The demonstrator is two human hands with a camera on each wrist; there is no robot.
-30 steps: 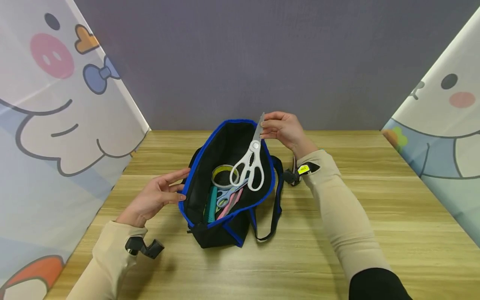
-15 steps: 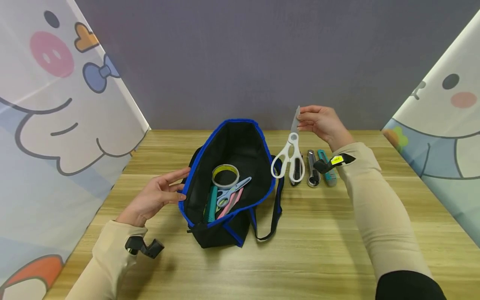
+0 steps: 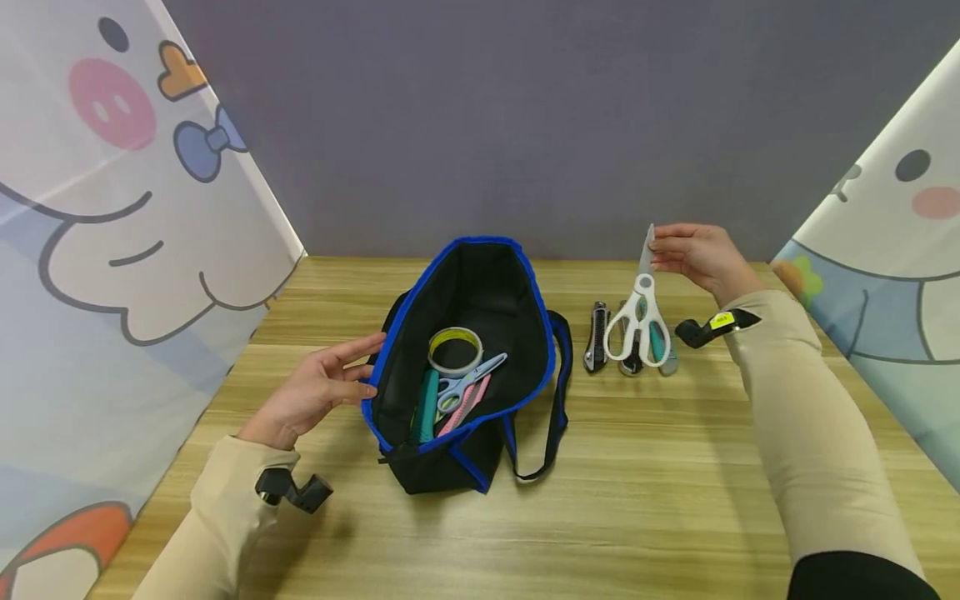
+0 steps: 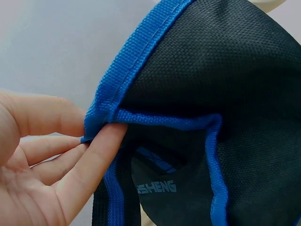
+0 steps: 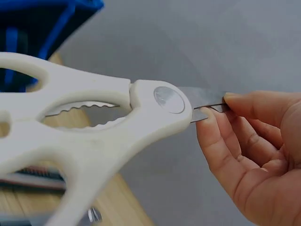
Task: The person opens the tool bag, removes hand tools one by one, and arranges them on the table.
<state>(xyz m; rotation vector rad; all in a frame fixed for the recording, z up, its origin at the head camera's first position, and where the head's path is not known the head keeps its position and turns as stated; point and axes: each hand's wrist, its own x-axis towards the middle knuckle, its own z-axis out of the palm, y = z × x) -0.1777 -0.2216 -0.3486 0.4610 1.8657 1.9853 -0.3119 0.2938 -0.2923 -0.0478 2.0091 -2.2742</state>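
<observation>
My right hand (image 3: 693, 254) pinches white-handled scissors (image 3: 643, 321) by the blades, handles hanging down, above the table's right part. The right wrist view shows thumb and fingertips on the blades of the scissors (image 5: 162, 110). My left hand (image 3: 315, 387) pinches the blue-edged rim of a black tool bag (image 3: 450, 467); the left wrist view shows the fingers on both sides of that rim (image 4: 123, 80). Inside the bag lie a tape roll (image 3: 456, 372), light-blue scissors (image 3: 452, 396), a pink cutter (image 3: 467, 407) and a teal tool (image 3: 427, 406).
Under and beside the held scissors lie a black utility knife (image 3: 596, 337), a grey one (image 3: 632, 365) partly covered by the handles, and a teal one (image 3: 670, 363). The bag's strap (image 3: 558, 417) loops over the wooden table (image 3: 600, 517). A grey partition (image 3: 525, 125) stands behind.
My right hand has carried the white scissors from over the bag to the right, over the row of utility knives. My left hand has stayed on the bag's rim.
</observation>
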